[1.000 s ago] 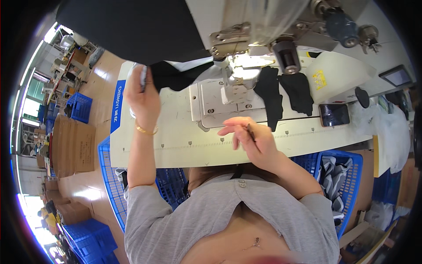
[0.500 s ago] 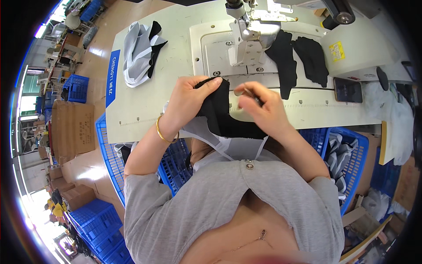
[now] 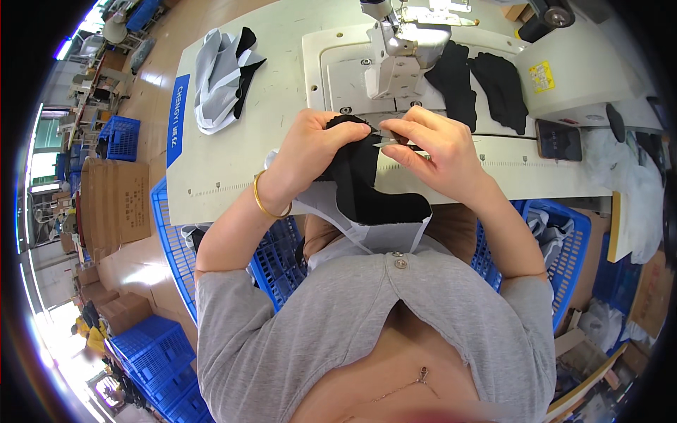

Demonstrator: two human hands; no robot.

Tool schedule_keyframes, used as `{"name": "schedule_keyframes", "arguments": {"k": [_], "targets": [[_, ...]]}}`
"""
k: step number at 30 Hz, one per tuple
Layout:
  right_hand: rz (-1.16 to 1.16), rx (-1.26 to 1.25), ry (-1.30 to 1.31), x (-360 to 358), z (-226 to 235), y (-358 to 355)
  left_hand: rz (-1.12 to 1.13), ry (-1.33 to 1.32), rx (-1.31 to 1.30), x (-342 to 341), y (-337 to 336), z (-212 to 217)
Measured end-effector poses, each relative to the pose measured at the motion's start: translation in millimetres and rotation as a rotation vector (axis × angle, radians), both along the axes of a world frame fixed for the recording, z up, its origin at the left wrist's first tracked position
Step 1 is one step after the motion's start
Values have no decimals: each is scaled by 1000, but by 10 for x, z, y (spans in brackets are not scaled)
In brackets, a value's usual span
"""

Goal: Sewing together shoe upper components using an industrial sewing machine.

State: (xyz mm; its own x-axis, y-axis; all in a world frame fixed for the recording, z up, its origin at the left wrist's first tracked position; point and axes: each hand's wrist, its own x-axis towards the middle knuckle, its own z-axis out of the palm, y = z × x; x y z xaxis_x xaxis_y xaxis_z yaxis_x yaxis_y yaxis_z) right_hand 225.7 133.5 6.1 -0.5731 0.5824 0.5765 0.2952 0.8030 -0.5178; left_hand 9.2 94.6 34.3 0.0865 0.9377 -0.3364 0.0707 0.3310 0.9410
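Note:
Pinched between the thumb and fingers of my left hand (image 3: 310, 146) is the upper end of a black fabric piece (image 3: 384, 203) with a grey-white lining. Its lower part hangs over the table's front edge toward my lap. My right hand (image 3: 443, 149) is closed on small thread snips (image 3: 387, 143), mostly hidden by the fingers. Their pointed blades face left, at the fabric's edge beside my left thumb. Whether they touch a thread I cannot tell. Just beyond both hands stands a sewing machine (image 3: 402, 70).
Two black fabric pieces (image 3: 455, 88) lie right of the machine head, near a phone (image 3: 558, 140). A white-and-black fabric bundle (image 3: 217, 81) rests on the table's left. Blue crates (image 3: 278, 264) flank my lap below the table edge.
My right hand has turned and brought the snips' blades to the fabric edge by my left thumb. The fabric's lower end has come away from my right forearm.

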Motion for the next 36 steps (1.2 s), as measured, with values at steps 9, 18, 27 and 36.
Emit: {"name": "schedule_keyframes", "arguments": {"k": [9, 18, 27, 36], "targets": [[122, -133, 20, 56, -31, 100, -45, -2, -15, 79, 21, 19], [-14, -438, 157, 98, 9, -364, 0, 50, 89, 26, 16, -79], [-38, -507, 153, 70, -325, -412, -236, 99, 29, 12, -28, -99], [-217, -152, 115, -10, -282, -505, 170, -220, -13, 74, -143, -289]]}}
